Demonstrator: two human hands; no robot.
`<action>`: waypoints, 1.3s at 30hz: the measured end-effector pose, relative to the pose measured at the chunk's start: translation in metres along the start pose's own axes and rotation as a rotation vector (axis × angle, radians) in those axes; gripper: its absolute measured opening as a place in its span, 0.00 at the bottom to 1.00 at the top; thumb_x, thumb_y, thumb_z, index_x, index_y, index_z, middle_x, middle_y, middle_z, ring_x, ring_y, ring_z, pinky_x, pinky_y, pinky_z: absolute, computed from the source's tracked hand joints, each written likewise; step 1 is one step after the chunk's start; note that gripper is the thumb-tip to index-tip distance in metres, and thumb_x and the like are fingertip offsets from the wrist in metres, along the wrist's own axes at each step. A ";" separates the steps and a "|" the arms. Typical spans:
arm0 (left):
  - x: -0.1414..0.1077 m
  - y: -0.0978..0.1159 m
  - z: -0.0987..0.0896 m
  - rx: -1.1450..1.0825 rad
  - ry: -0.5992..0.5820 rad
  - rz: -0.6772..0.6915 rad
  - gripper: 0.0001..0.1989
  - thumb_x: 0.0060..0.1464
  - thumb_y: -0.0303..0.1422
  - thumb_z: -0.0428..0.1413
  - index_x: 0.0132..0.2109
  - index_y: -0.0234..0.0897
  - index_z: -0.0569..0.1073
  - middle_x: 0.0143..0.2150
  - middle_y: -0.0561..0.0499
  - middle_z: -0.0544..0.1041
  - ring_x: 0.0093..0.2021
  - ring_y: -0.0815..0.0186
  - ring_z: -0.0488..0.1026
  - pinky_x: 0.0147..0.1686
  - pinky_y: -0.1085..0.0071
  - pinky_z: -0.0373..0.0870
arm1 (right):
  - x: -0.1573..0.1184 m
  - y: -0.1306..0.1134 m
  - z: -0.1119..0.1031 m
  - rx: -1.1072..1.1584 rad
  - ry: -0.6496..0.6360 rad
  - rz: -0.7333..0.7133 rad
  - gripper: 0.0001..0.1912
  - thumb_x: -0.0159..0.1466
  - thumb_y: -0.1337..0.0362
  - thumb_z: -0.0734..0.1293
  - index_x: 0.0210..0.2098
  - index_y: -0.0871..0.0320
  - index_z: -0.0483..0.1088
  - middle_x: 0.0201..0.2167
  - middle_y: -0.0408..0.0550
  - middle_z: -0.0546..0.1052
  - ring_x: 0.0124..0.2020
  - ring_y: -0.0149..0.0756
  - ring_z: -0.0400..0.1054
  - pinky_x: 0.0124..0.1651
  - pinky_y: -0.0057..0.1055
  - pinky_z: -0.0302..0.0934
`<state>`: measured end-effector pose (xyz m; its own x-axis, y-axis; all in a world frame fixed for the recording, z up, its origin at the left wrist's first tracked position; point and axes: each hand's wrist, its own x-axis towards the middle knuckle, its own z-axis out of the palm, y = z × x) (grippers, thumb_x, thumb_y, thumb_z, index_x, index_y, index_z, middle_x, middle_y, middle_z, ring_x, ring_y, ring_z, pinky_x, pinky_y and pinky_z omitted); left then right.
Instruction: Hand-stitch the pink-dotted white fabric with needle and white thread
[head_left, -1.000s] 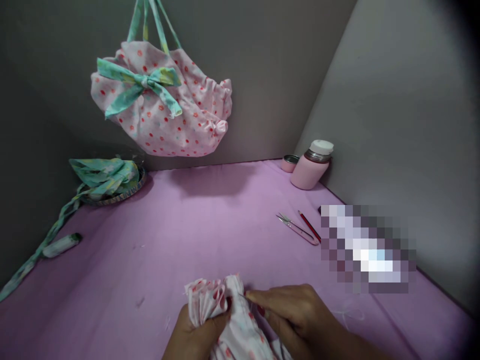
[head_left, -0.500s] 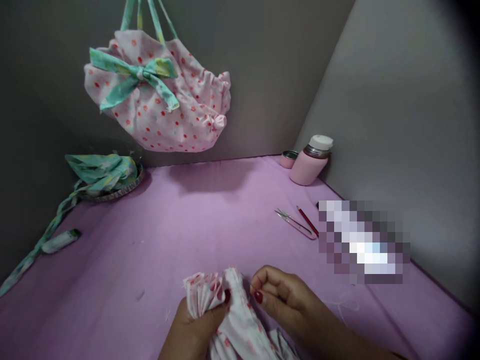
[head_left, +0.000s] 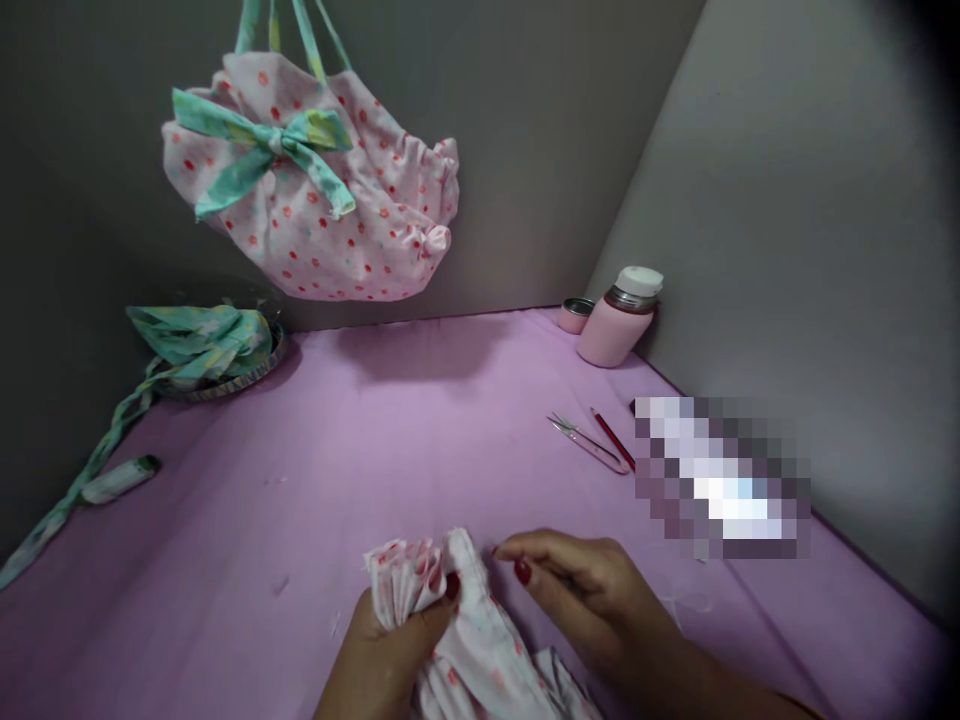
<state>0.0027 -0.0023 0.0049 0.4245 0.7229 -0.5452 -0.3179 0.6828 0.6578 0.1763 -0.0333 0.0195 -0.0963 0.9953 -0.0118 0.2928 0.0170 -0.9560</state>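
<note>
Gathered between the thumb and fingers of my left hand [head_left: 397, 645] is a white-and-pink fabric piece [head_left: 480, 640] with red dots. Its bunched folds stand up over the fist, and a stitched edge rises beside the thumb. The lower part of the cloth runs out of the picture at the bottom. Just right of that stitched edge is my right hand [head_left: 600, 600], its index finger stretched toward the fabric and its thumb held apart from it. I see nothing between those fingers; the other fingers are partly hidden.
A dotted pink cloth piece [head_left: 322, 220] with a green bow hangs at the back. Green fabric [head_left: 217, 340] lies in a basket [head_left: 251, 378] at left. Thread snips [head_left: 589, 445], a red pencil [head_left: 611, 438], a pink bottle [head_left: 615, 330] and a blurred-out object [head_left: 720, 480] sit at right.
The fingers of my right hand have spread from a curled, nearly pinched shape, with the index finger now straightened. My left hand keeps its hold on the fabric. The view has shifted slightly.
</note>
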 end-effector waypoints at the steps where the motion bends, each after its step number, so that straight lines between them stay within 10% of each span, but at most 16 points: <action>1: 0.000 0.000 0.000 -0.013 -0.001 -0.005 0.10 0.40 0.31 0.64 0.34 0.37 0.75 0.28 0.49 0.78 0.29 0.63 0.75 0.33 0.69 0.69 | -0.001 -0.001 -0.001 -0.070 -0.037 -0.083 0.12 0.63 0.68 0.58 0.39 0.58 0.71 0.30 0.46 0.75 0.29 0.29 0.67 0.32 0.24 0.62; 9: -0.003 0.002 0.003 -0.053 -0.051 -0.017 0.08 0.43 0.29 0.62 0.34 0.38 0.76 0.27 0.51 0.78 0.30 0.64 0.74 0.33 0.70 0.68 | -0.005 0.005 0.002 -0.353 -0.046 -0.314 0.13 0.64 0.67 0.57 0.41 0.55 0.72 0.28 0.46 0.77 0.27 0.32 0.70 0.31 0.27 0.64; 39: -0.014 0.006 0.015 0.157 0.007 0.164 0.06 0.45 0.30 0.59 0.33 0.33 0.75 0.25 0.51 0.76 0.29 0.62 0.73 0.33 0.68 0.67 | -0.003 -0.002 -0.001 -0.412 -0.110 -0.249 0.16 0.61 0.72 0.57 0.39 0.55 0.74 0.30 0.44 0.78 0.31 0.32 0.72 0.36 0.24 0.62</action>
<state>0.0075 -0.0097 0.0242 0.3720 0.8241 -0.4270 -0.2465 0.5313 0.8106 0.1767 -0.0357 0.0221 -0.3045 0.9405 0.1508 0.5978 0.3120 -0.7385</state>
